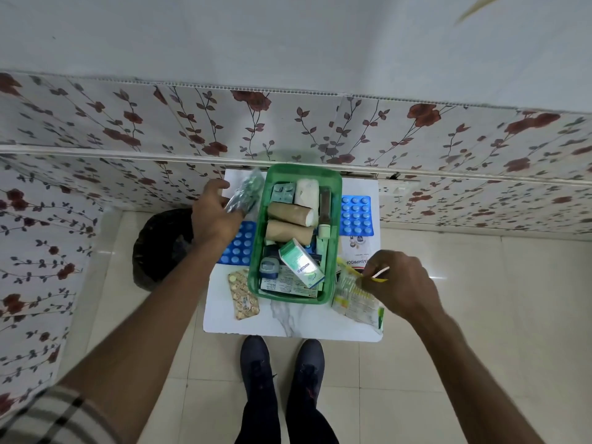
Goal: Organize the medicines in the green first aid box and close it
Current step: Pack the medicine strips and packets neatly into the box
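Observation:
The green first aid box (333, 238) stands open in the middle of a small white table (288, 318). Inside lie bandage rolls (290, 214), a white gauze roll (307, 192), a green-white carton (301, 262) and leaflets. My left hand (213, 216) is shut on a dark green blister strip (245, 192), held just left of the box. At the box's right front, my right hand (400, 283) pinches a small yellow-white strip (379, 274) above a yellowish sachet pack (355, 299). No lid is visible.
Blue blister sheets lie on the table, one on the left (238, 248) and one on the right (356, 216) of the box. A gold tablet strip (243, 293) lies at front left. A black-lined bin (160, 248) stands left of the table. My shoes (282, 363) are under its front edge.

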